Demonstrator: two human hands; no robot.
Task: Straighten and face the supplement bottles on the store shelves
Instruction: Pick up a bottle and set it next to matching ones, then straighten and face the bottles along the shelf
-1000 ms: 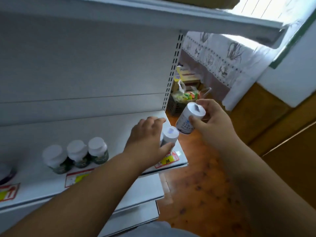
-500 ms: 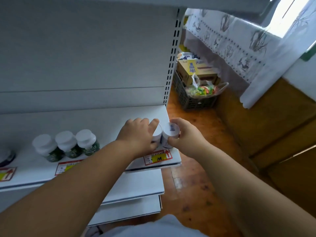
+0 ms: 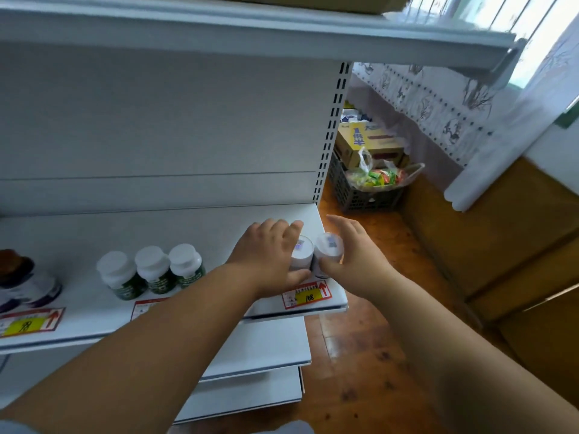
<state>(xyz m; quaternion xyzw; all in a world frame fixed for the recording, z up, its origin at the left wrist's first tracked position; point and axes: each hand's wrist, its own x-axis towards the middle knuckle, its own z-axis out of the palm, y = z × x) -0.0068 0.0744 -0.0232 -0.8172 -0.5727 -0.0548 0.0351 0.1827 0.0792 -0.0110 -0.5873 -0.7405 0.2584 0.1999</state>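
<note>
head cam | worn on head | faces forward-down | close over shelf (image 3: pixel 175 233) | single view

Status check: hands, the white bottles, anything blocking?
Left hand grips left white bottle. Right hand touches right white bottle, fingers straight. Both upright, shelf end. Nothing blocking.
</note>
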